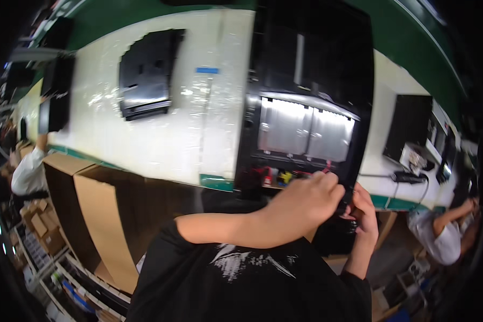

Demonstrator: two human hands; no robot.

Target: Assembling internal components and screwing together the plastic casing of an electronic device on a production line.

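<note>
Head view: left hand, right hand curled at black casing; grips unclear; shirt print illegible

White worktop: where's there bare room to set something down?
The worktop looks bare between the stacked black panels and black casing, nearer than the blue strip, and left of the panels. Crowded: the casing's near right corner, with left hand and right hand.

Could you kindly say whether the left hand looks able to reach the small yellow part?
Probably yes: the left hand is close to the small yellow part, with nothing visible between them.
</note>
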